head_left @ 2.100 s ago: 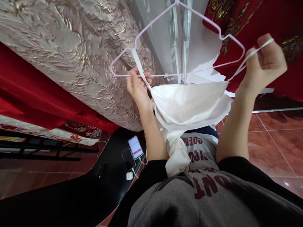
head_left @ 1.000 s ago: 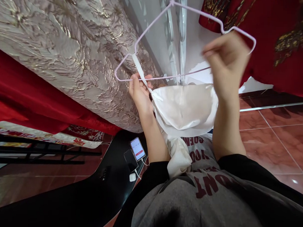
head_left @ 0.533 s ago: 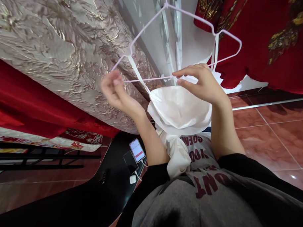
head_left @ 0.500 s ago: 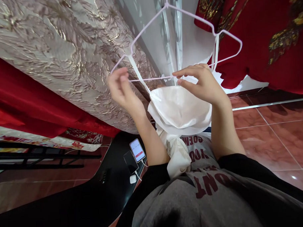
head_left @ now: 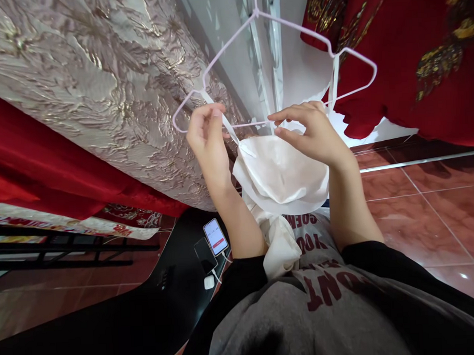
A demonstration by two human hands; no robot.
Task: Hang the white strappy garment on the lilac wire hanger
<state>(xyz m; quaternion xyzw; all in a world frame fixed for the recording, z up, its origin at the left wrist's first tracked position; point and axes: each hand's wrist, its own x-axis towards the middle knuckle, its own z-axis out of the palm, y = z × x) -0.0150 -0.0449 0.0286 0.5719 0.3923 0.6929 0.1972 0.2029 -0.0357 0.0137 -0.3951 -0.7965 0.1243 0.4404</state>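
Note:
A pale lilac hanger (head_left: 294, 27) hangs in front of me, with a white garment (head_left: 285, 168) suspended from it by thin straps looped at its two notches. My left hand (head_left: 209, 129) is at the left strap (head_left: 230, 129), with thumb and forefinger closed on it just above the garment's top edge. Over the garment's right side is my right hand (head_left: 307, 126), its thumb and fingers apart near the hanger's lower bar. Part of that bar and the garment's right upper edge are hidden behind the right hand.
Textured pinkish fabric (head_left: 113, 99) hangs at left, beside red cloth (head_left: 65, 168). Red cloth with gold sequins (head_left: 392, 79) hangs at right. Below left, a black tabletop (head_left: 148, 305) carries a lit phone (head_left: 216, 237), a dark phone (head_left: 205, 254) and a white charger (head_left: 209, 282).
My left hand has moved right, from the hanger's left end to the left strap, and its fingers have closed there. My right hand has stayed nearly in place.

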